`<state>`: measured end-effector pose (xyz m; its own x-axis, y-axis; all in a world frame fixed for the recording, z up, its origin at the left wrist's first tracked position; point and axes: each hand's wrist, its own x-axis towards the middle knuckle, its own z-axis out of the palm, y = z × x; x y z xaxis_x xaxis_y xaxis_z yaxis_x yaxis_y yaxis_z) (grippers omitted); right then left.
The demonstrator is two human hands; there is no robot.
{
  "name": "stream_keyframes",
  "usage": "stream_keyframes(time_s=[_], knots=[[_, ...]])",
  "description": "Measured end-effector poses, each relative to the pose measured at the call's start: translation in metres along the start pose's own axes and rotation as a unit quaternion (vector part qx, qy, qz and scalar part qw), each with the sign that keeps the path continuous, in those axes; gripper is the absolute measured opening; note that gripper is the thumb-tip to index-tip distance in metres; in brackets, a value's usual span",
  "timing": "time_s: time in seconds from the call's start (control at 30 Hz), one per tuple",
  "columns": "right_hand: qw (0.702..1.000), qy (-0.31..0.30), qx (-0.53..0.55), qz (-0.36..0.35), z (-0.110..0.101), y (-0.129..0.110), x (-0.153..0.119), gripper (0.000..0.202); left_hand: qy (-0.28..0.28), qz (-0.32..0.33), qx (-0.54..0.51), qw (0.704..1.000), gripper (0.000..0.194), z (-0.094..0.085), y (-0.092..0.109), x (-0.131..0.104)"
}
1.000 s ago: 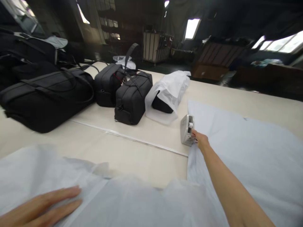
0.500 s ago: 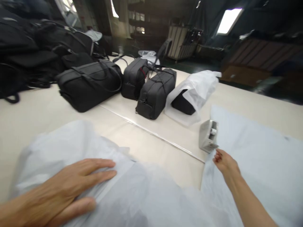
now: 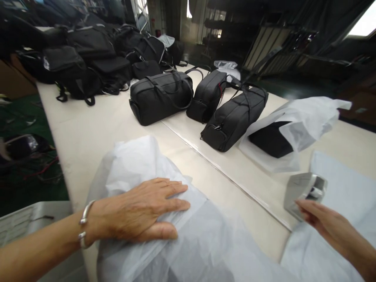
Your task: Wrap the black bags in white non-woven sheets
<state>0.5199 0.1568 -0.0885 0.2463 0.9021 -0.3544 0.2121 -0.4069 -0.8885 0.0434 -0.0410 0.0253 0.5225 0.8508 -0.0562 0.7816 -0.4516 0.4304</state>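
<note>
My left hand, with a silver bangle at the wrist, lies flat with its fingers stretched on a translucent white plastic bag. A dark shape shows dimly through the plastic, and a folded strip of the bag runs under my fingers. My right hand is at the front end of a grey tape dispenser, its thumb and forefinger pressed together. Blur hides what is between these fingertips. The dispenser stands at the edge of a pale bluish plastic sheet, which continues under my right forearm.
Black duffel bags stand across the cream table. Beside them, a black item lies partly inside a white plastic bag. Black backpacks are piled at the back left. A grey crate sits below the table's left edge.
The view has swung left, so the table's contents appear farther right. My left hand stays flat on the plastic bag. My right hand remains at the tape dispenser, its fingers now overlapping the front end.
</note>
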Motion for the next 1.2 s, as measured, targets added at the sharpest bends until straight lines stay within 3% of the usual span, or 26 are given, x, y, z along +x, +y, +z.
stream_keyframes(time_s=[0.07,0.1,0.13,0.2,0.27,0.33,0.47,0.6,0.73,0.83,0.97,1.1,1.2], knots=[[0.971,-0.221,-0.085,-0.022,0.049,-0.053,-0.04,0.03,0.001,-0.002,0.0,1.0,0.05,0.0,0.0,0.0],[0.934,-0.335,-0.117,-0.046,0.076,-0.078,-0.063,0.029,-0.002,-0.003,0.002,1.0,0.05,0.0,0.0,0.0],[0.877,-0.455,-0.145,-0.054,0.103,-0.1,-0.086,0.029,-0.005,-0.003,0.006,1.0,0.051,0.0,-0.001,0.0],[0.768,-0.615,-0.176,-0.036,0.155,-0.131,-0.125,0.027,-0.01,0.001,0.013,1.0,0.052,0.001,-0.001,0.001],[0.699,-0.678,-0.222,-0.052,0.198,-0.143,-0.144,0.027,-0.015,0.009,0.012,1.0,0.055,0.001,-0.002,0.002],[0.656,-0.686,-0.306,-0.077,0.229,-0.141,-0.143,0.03,-0.02,0.016,0.001,1.0,0.057,0.001,-0.002,0.004],[0.594,-0.663,-0.449,-0.082,0.26,-0.129,-0.12,0.038,-0.037,0.006,-0.012,0.999,0.058,0.0,-0.002,0.005],[0.598,-0.651,-0.463,-0.067,0.264,-0.125,-0.116,0.038,-0.061,-0.006,-0.015,0.998,0.057,-0.001,-0.002,0.005],[0.602,-0.673,-0.424,-0.065,0.253,-0.127,-0.11,0.027,-0.064,-0.009,-0.003,0.998,0.054,-0.002,-0.002,0.005],[0.634,-0.683,-0.354,-0.078,0.235,-0.13,-0.095,0.018,-0.065,-0.013,-0.003,0.998,0.054,-0.003,-0.002,0.005],[0.696,-0.677,-0.235,-0.054,0.205,-0.13,-0.084,0.041,-0.073,-0.027,-0.021,0.997,0.063,-0.003,-0.002,0.004],[0.73,-0.669,-0.137,-0.04,0.174,-0.131,-0.1,0.066,-0.063,-0.021,-0.027,0.997,0.059,-0.003,-0.003,0.005],[0.725,-0.685,-0.063,0.029,0.157,-0.132,-0.122,0.08,-0.068,-0.017,-0.021,0.997,0.051,-0.005,-0.002,0.007]])
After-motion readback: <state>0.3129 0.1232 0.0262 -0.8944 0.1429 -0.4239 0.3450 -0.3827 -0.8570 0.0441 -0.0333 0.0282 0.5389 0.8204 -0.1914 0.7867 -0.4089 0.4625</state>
